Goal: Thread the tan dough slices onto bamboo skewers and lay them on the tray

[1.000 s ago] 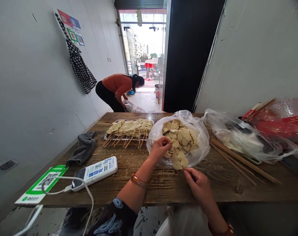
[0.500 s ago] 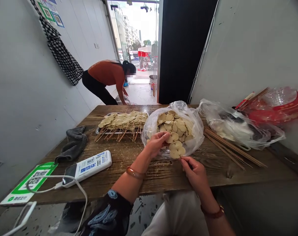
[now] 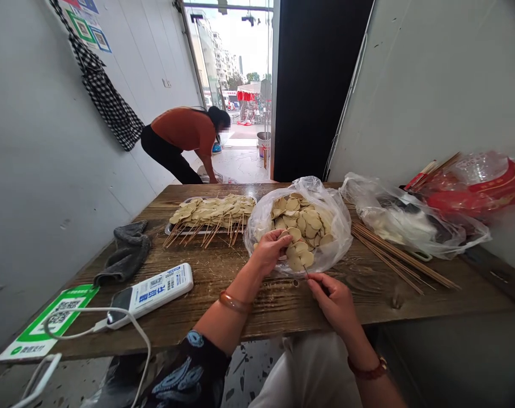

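Nearest: right hand (image 3: 333, 300) over the front part of the wooden table (image 3: 223, 309), thumb and fingers closed narrow on the near end of a thin bamboo skewer (image 3: 306, 273). At left near edge, a green-and-white QR-code card (image 3: 55, 322); behind it, a white device with blue lettering (image 3: 166, 290), cable attached.

Just beyond the right hand: pale round slices (image 3: 300, 258) overlapping on the skewer, over the near edge of the clear plastic bag (image 3: 256, 218). Left hand (image 3: 271, 249) pinches a slice at the far end of these; its fingers hide the skewer's tip. Bag stands open, with a heap of loose slices (image 3: 310, 218) inside, potato-like; kind not certain.

Technique (judgement): keep the right grip steady and the skewer in line with the left pinch. Support each slice close to where the point goes through, fingertips out of its path. Slices look thin, so a slow, straight push should lessen tearing. Small overlaps would match the loaded skewers (image 3: 217, 208), which lie in rows on a metal tray (image 3: 167, 229) left of the bag, bare ends toward the worker.

Right of the bag: a fan of bare bamboo skewers (image 3: 404, 255), partly beside a crumpled clear bag (image 3: 448, 226).

Farthest: a co-worker in an orange top (image 3: 183, 130), bending beyond the table; a bucket (image 3: 263, 141) by the glass doorway.
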Tool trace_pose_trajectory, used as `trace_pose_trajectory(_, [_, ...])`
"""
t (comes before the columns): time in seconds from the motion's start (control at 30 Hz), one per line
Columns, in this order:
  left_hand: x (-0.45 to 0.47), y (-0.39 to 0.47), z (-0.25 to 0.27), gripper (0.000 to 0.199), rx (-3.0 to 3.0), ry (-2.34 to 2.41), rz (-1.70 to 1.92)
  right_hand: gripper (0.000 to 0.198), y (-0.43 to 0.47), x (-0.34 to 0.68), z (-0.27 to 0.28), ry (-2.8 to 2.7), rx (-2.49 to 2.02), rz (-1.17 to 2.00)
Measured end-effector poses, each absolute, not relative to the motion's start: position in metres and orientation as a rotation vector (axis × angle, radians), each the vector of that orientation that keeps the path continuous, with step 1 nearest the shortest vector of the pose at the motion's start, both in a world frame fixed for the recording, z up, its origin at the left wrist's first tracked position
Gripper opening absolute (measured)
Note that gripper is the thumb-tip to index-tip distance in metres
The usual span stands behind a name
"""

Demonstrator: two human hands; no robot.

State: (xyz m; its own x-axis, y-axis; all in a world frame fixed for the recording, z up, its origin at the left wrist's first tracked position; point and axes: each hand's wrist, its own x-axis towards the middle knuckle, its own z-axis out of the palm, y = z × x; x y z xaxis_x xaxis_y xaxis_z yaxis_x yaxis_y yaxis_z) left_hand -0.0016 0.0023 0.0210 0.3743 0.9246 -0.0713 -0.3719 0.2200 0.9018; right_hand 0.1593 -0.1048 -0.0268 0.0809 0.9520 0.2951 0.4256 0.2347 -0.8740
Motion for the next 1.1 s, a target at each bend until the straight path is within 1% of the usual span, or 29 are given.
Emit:
trace_pose_trajectory(0.43, [-0.002, 0.003, 0.019, 0.045, 0.971, 0.724, 0.990, 0.032, -0.105, 0.158, -0.020, -1.511, -1.372, 0.529])
trace_pose_trajectory(0.9, [0.006, -0.005, 0.016, 0.044, 0.977, 0.725, 1.006, 0.035, -0.104, 0.161, -0.035, -1.490, -1.411, 0.533])
trace_pose_trajectory(1.1, [0.008, -0.006, 0.012, 0.046, 1.001, 0.717, 0.988, 0.036, -0.104, 0.161, -0.031, -1.457, -1.419, 0.550])
